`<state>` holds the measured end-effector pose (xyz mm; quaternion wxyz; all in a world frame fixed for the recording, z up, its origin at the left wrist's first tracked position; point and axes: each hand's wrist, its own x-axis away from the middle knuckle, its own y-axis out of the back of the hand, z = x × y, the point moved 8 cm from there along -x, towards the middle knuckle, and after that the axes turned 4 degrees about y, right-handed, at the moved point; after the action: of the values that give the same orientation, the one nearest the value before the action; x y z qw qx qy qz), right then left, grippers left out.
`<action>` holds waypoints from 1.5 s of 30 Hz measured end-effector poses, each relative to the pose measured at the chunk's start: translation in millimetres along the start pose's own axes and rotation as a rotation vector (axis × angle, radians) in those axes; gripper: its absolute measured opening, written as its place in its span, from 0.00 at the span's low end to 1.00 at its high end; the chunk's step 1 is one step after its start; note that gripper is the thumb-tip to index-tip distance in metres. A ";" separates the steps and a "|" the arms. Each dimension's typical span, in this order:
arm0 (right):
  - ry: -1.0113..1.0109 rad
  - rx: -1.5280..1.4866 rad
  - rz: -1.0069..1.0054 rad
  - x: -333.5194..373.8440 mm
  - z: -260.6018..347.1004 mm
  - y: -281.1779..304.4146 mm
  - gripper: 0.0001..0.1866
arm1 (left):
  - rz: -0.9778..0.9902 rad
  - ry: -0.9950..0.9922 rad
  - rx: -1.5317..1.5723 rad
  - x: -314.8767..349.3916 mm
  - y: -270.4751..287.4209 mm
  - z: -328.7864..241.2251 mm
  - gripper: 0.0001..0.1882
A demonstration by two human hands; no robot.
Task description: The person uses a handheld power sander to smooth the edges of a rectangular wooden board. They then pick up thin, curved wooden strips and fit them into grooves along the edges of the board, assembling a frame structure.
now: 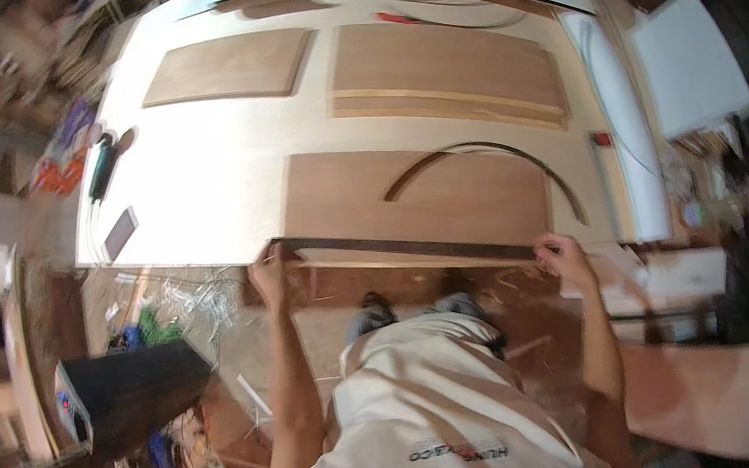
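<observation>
A long, flat dark edging strip is stretched between my hands, along the near edge of a brown wooden board. My left hand pinches its left end near the board's near left corner. At the other end, my right hand grips the strip with thumb and fingers, close to the board's near right corner. A second, curved dark strip arcs over the right part of the board. Whether the straight strip touches the board's edge I cannot tell; the picture is blurred.
The boards lie on a pale worktable. Farther back are a stack of boards and a single board. A dark green hand tool and a small block lie left. White rolled sheeting runs along the right side.
</observation>
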<state>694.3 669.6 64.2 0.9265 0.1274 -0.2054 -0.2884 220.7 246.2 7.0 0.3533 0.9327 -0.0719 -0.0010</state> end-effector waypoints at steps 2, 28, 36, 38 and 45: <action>-0.107 -0.208 -0.014 -10.0 -22.5 -0.4 0.09 | 0.143 0.062 0.210 -9.1 -6.5 26.4 0.17; -0.283 0.193 -1.060 25.2 -90.1 21.6 0.17 | 0.234 0.473 0.613 11.3 -29.8 0.5 0.16; 0.008 -0.116 -0.854 18.5 -74.1 7.9 0.18 | 0.246 0.183 0.557 12.9 13.9 -1.6 0.14; 0.027 -0.445 -0.646 23.2 -40.8 1.6 0.17 | 0.365 0.154 0.752 29.7 31.1 -18.6 0.17; 0.213 -1.127 -0.285 69.0 19.9 30.1 0.16 | 0.548 0.164 1.055 52.0 92.2 -27.5 0.11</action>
<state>751.5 650.8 113.6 0.8191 -0.3299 0.0929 -0.4601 261.3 189.2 90.9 -0.1658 0.9266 -0.2732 0.1980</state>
